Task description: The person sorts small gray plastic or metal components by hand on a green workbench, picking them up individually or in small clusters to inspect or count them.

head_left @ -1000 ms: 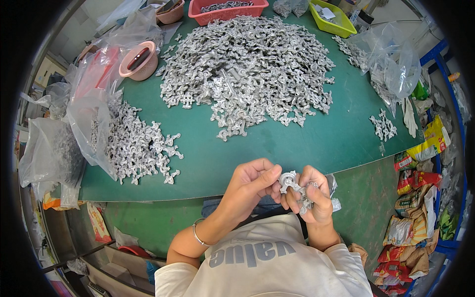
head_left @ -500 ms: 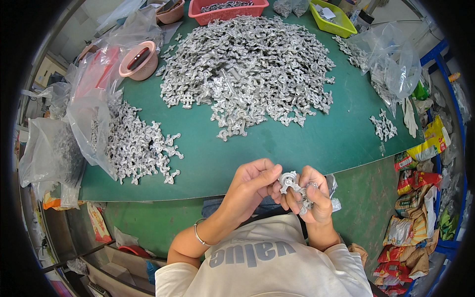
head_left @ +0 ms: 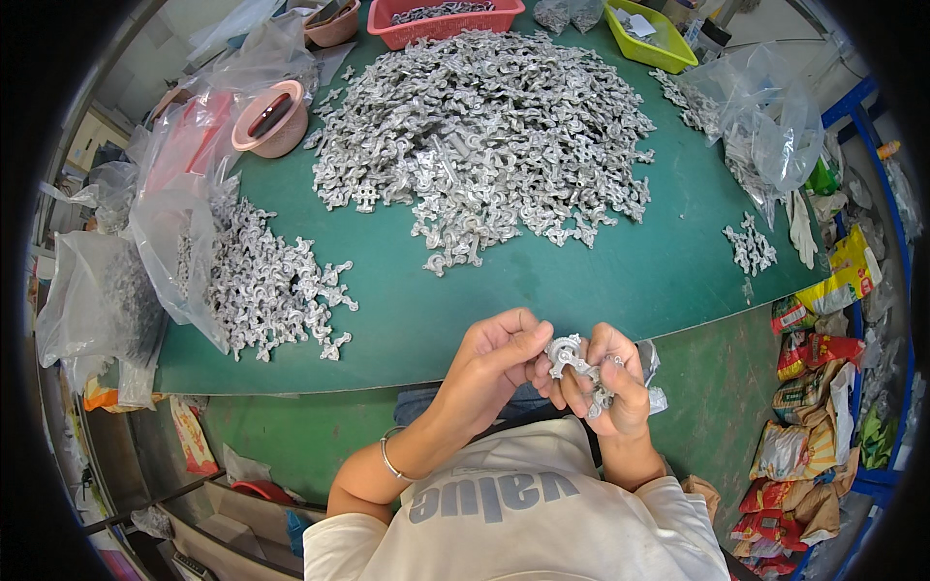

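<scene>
Close to my body, in front of the table's near edge, I hold a small silver cast metal part (head_left: 564, 354) with a ring-like end and short arms. My left hand (head_left: 499, 356) pinches it between thumb and fingers. My right hand (head_left: 622, 380) is closed around more of these silver castings (head_left: 601, 399), partly hidden by its fingers; how many cannot be told. Beyond my hands, a large heap of similar castings (head_left: 484, 136) covers the middle of the green table (head_left: 387, 290). A smaller pile of castings (head_left: 271, 281) lies to the left.
Transparent plastic bags (head_left: 97, 300) lie at the left, near a pink bowl (head_left: 274, 136) with a dark red-handled tool. A red basket (head_left: 446, 24) and a yellow-green tray (head_left: 654, 37) stand at the back. Right are a small casting group (head_left: 749, 245), a white glove (head_left: 802, 229) and floor-stacked bags (head_left: 794, 450).
</scene>
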Demonstrator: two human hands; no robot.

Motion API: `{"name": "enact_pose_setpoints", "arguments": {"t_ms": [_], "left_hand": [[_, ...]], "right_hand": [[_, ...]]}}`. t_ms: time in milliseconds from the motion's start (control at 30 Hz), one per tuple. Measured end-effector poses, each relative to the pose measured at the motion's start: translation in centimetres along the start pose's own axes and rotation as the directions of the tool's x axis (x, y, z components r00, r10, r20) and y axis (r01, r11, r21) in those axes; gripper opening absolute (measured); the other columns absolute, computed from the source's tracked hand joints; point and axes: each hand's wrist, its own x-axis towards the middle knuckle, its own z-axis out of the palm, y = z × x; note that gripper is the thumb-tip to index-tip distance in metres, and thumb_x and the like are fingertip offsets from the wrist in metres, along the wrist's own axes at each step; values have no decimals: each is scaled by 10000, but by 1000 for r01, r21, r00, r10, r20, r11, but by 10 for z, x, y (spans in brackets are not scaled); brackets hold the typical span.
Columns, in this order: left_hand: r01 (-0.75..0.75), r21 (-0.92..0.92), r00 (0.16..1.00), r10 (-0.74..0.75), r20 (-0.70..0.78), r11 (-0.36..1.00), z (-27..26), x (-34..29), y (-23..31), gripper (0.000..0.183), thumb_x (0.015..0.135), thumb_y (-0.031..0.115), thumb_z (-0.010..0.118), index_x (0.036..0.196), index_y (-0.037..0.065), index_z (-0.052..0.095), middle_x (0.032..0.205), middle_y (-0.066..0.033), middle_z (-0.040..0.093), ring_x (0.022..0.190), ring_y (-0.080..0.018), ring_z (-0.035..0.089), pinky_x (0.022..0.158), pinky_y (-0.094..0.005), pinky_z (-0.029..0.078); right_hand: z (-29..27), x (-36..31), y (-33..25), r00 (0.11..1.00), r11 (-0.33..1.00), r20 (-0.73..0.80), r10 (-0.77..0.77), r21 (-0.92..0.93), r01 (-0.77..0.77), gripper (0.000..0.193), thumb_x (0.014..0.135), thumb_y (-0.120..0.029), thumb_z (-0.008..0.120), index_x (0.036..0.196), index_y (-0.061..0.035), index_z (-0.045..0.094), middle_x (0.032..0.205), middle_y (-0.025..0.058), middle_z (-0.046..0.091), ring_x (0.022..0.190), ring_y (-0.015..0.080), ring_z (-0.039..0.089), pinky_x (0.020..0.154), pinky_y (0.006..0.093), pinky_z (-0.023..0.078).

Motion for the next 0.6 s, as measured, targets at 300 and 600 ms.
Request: {"name": "enact_pose_setpoints", "arguments": {"t_ms": [300,600], "left_hand": [[-17,2,1000,17,11,1000,0,0,-1,193,861,184,525,732,46,487,634,-38,525,545,-114,507,536,-245,442],[-298,332,948,319,-9,895,4,-7,-3,110,833,73,552,816,-33,530,743,-79,569,689,-122,558,620,-247,468]], "right_hand": [[0,1,0,1000,1000,-2,-7,7,7,168,829,-161,540,790,-29,443,670,99,484,469,168,479,497,322,409],[4,0,-2,984,984,-143,-101,-160,78,125,825,-115,529,806,-8,468,715,113,499,506,165,486,533,319,419]]}}
